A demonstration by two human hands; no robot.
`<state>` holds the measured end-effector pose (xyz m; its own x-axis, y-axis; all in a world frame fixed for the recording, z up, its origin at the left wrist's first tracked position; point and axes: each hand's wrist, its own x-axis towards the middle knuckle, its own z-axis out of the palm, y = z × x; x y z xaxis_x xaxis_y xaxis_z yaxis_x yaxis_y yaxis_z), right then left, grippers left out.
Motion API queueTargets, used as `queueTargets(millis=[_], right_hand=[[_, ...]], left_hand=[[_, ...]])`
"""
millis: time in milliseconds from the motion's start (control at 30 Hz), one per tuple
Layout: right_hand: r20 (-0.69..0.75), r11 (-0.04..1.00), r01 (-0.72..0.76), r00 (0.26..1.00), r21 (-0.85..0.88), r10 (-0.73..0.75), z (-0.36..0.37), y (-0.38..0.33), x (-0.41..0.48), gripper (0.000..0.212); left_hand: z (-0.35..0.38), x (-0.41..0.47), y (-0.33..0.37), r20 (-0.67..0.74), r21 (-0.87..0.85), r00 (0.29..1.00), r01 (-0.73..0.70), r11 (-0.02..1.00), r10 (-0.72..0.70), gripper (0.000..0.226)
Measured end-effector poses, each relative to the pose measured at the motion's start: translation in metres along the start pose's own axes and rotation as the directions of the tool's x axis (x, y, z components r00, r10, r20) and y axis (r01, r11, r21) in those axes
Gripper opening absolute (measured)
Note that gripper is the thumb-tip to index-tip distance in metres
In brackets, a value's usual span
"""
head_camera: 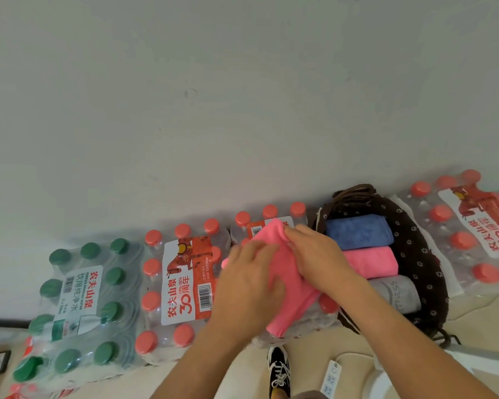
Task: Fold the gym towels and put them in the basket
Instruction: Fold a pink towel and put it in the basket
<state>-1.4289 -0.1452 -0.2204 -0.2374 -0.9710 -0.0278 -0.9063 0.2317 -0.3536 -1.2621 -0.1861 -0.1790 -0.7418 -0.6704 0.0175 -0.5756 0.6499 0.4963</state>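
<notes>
A pink towel (293,286) lies partly folded on top of a shrink-wrapped pack of red-capped water bottles (326,305). My left hand (248,280) presses flat on its left side. My right hand (314,254) holds its upper edge near the far corner, fingers bent over the cloth. Just to the right stands a dark brown basket (424,254) with small white flowers. Inside it lie a folded blue towel (357,231), a folded pink towel (370,262) and a folded grey towel (395,293), side by side.
Packs of bottled water line the white wall: a green-capped pack (78,306) at left, a red-capped one (182,283) beside it, another red-capped one (470,228) right of the basket. On the floor below are my shoe (278,370) and a white power strip (330,378).
</notes>
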Motion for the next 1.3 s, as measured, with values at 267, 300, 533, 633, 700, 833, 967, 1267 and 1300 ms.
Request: queueTargets(millis=[267,300,533,633,700,833,967,1267,1300], right_hand=[[0.018,0.998,-0.032,0.999,0.055,0.031,-0.019,-0.004,-0.005,0.049],[0.038,0.997,-0.053,0.998,0.049,0.052,-0.022,-0.006,-0.009,0.052],[0.098,0.999,-0.037,0.994,-0.008,0.038,-0.021,-0.005,-0.026,0.034],[0.052,0.998,-0.006,0.999,-0.061,0.009,-0.01,-0.001,-0.027,0.031],[0.024,0.996,0.021,1.0,-0.084,-0.019,-0.002,0.001,-0.028,0.034],[-0.045,0.994,0.042,0.998,-0.104,-0.047,0.007,0.001,-0.032,0.041],[-0.107,0.998,0.042,0.993,-0.042,-0.046,0.002,-0.003,-0.038,0.035],[-0.151,0.995,0.054,0.986,-0.081,-0.066,0.003,0.002,-0.041,0.042],[-0.157,0.995,0.043,0.986,-0.09,-0.057,0.004,0.002,-0.041,0.043]], left_hand=[[0.008,-0.006,-0.034,0.002,0.046,0.97,0.241,0.969,-0.242,0.056],[0.008,-0.011,-0.032,0.013,0.05,0.971,0.238,0.97,-0.239,0.054],[0.006,-0.028,-0.021,0.136,-0.007,0.955,0.267,0.964,-0.263,0.039],[0.009,-0.01,-0.024,0.006,-0.048,0.968,0.25,0.967,-0.25,0.042],[0.012,0.005,-0.024,-0.024,-0.116,0.973,0.227,0.967,-0.231,0.047],[0.015,0.024,-0.022,-0.009,-0.25,0.981,0.184,0.951,-0.192,0.035],[0.015,0.025,-0.022,0.006,-0.326,0.979,0.196,0.925,-0.205,0.011],[0.018,0.033,-0.026,0.082,-0.214,0.99,0.13,0.968,-0.115,0.027],[0.017,0.032,-0.028,0.099,-0.196,0.989,0.127,0.972,-0.109,0.029]])
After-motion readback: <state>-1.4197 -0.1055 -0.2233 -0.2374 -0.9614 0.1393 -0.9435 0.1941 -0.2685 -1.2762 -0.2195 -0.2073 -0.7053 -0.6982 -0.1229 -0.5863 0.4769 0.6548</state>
